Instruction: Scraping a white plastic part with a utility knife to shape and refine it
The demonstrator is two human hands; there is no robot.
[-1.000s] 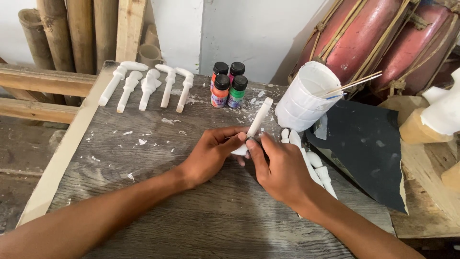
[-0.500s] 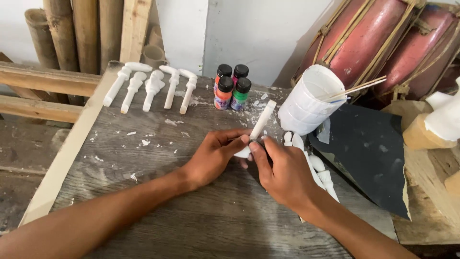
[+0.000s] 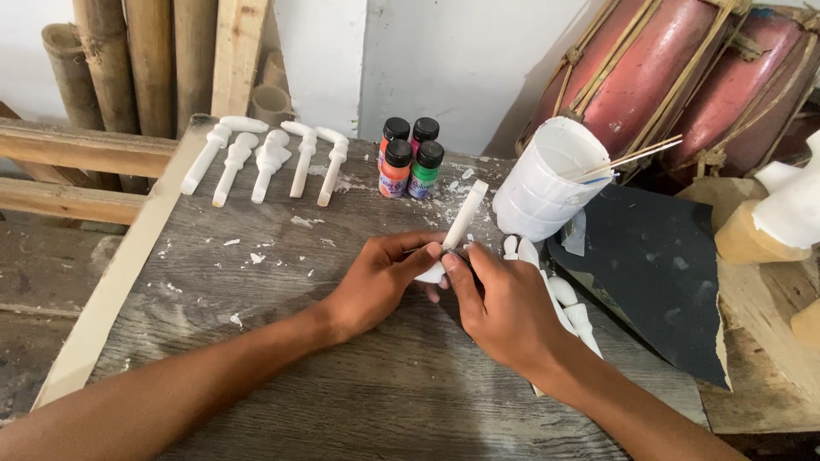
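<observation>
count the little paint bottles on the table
4, in a tight cluster at the back of the table: black-capped bottles at rear left and rear right, orange and green in front. None looks hidden.

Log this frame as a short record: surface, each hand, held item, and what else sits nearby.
surface: grey wooden table, speckled with white flakes
left hand: grips the white piece at its lower end
right hand: pinches the same piece
white piece: slim carved stick, tilted up and away
far left: five white carvings in a row
centre back: four paint bottles
right: white cup holding sticks, dark sheet
</observation>
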